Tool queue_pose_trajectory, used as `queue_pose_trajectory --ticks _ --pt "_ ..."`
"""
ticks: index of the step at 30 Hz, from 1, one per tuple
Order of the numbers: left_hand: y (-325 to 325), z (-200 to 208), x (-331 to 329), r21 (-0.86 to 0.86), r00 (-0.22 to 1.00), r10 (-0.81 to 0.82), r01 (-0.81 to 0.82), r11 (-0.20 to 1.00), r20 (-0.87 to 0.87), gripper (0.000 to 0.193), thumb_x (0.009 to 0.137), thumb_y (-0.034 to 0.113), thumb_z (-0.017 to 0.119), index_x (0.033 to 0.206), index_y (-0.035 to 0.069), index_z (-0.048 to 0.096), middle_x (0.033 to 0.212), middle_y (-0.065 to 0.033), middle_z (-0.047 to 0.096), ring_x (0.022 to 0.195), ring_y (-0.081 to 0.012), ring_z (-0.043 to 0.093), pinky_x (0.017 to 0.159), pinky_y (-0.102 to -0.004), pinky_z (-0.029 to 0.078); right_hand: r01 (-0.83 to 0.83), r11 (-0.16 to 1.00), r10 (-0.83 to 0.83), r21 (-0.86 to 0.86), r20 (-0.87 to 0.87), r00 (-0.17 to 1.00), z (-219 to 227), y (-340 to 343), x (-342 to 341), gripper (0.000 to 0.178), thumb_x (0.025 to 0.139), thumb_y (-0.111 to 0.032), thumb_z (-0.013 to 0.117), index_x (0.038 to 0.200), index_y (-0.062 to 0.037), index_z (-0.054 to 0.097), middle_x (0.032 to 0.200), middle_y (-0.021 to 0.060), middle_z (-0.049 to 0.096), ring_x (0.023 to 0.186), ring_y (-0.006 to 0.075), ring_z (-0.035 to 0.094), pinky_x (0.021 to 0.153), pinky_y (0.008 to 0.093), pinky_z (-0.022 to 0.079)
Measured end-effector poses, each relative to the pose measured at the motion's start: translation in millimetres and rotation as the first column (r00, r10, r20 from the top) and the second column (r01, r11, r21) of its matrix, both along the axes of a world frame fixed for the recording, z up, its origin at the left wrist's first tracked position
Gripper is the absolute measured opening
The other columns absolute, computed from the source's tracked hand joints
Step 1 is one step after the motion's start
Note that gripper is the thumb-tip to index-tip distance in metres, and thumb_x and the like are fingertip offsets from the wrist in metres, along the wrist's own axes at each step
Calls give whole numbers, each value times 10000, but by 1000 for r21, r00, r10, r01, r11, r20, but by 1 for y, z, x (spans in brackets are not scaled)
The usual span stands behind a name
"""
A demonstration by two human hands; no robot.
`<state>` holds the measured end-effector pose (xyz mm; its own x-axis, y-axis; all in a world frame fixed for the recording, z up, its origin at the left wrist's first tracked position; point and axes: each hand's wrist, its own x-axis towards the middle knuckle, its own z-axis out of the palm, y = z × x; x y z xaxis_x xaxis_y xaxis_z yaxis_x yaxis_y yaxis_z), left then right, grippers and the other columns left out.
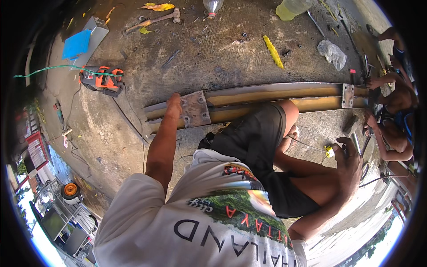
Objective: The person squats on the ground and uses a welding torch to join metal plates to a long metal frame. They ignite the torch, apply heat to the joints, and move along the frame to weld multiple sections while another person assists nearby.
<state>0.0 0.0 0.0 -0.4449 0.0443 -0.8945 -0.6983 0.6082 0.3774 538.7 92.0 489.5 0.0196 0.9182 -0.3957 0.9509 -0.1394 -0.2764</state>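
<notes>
A long steel beam (267,95) with two parallel channels lies on the concrete. Bolted or fixed across its left part is a rusty square plate (195,110) with holes at its corners. My left hand (174,104) is closed over the beam right beside this plate's left edge; its fingertips are partly hidden. A smaller plate (348,95) crosses the beam near its right end. My right hand (349,161) is raised by my right leg, away from the beam, fingers loosely bent and apart with nothing seen in them. Beyond it is a small yellow object (329,151) on a wire.
Another person (393,100) crouches at the beam's right end, hands close to it. An orange-and-black machine (101,80) with cables stands at left. A hammer (175,16), bottles (293,8), a plastic bag (332,54) and loose nuts lie on the far side.
</notes>
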Motion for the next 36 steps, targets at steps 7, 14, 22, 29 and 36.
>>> queue_pose_trajectory --ticks 7,14,22,29,36 --pt "12 44 21 -115 981 -189 183 976 -45 698 961 450 605 1488 27 433 1564 -145 376 1353 -365 438 1013 -541 406 40 998 -40 41 -5 999 2 -12 3 327 938 -298 642 1126 -30 654 733 172 603 646 281 539 641 424 430" --pt "29 54 20 -129 944 -321 309 942 -82 703 976 465 584 1469 -13 436 1566 -138 380 1324 -337 482 946 -515 484 55 997 -54 58 -27 998 5 -33 15 327 948 -306 660 1160 -56 643 810 199 676 686 333 638 683 428 486" --pt "40 -19 -36 -61 941 -326 321 945 -91 690 993 461 560 1500 21 400 1568 -155 377 1352 -406 449 1012 -582 427 59 993 -53 100 -67 996 10 -41 17 302 921 -268 681 1132 -54 651 749 199 645 679 375 629 666 443 478" --pt "64 -6 -66 -7 917 -388 389 921 -91 644 995 471 560 1466 42 466 1494 -155 489 1333 -314 492 938 -530 493 48 991 -34 127 -111 993 13 -55 31 282 918 -240 682 1114 -42 644 681 172 588 597 334 567 604 439 436" --pt "115 -4 -69 -62 874 -383 383 922 -299 627 1018 424 545 1477 12 430 1545 -165 428 1353 -271 474 1041 -415 427 48 993 -36 109 -109 993 14 -60 26 252 907 -187 673 1107 -37 642 654 158 547 568 310 514 588 425 417"
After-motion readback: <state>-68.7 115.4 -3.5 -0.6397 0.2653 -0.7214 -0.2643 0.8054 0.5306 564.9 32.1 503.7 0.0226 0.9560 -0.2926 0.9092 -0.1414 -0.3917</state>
